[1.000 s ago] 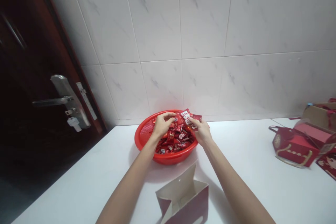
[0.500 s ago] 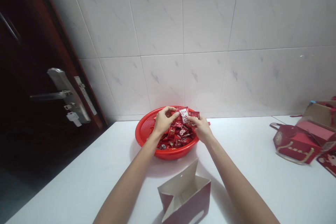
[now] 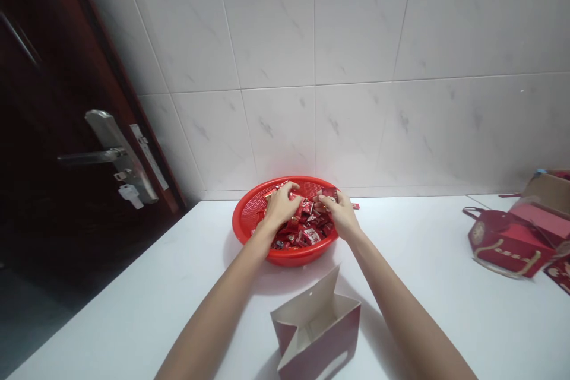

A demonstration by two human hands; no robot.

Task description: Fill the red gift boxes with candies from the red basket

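Note:
A red plastic basket [image 3: 243, 219] holds a heap of red wrapped candies [image 3: 294, 237]. Over its left half my left hand [image 3: 280, 206] curls its fingers, with a red wrapper showing between thumb and forefinger; its palm side is hidden. At the right rim, my right hand [image 3: 341, 215] pinches a dark red candy packet [image 3: 330, 192]. A candy with a white label [image 3: 312, 236] lies on top of the heap. Between my forearms stands an open paper gift box [image 3: 318, 338], pale inside and dull red outside, with its rear flap up.
On the white table [image 3: 146, 285], a red gift box with a rope handle [image 3: 512, 246] sits at the right, beside a cardboard box [image 3: 545, 190]. Tiled wall [image 3: 356, 130] rises behind the basket. A dark door with a metal handle [image 3: 95, 157] and hanging keys is at left.
The white-labelled candy has left my fingers and lies on the heap. My hands have moved slightly apart; the right one keeps a dark red packet. The view has shifted a little.

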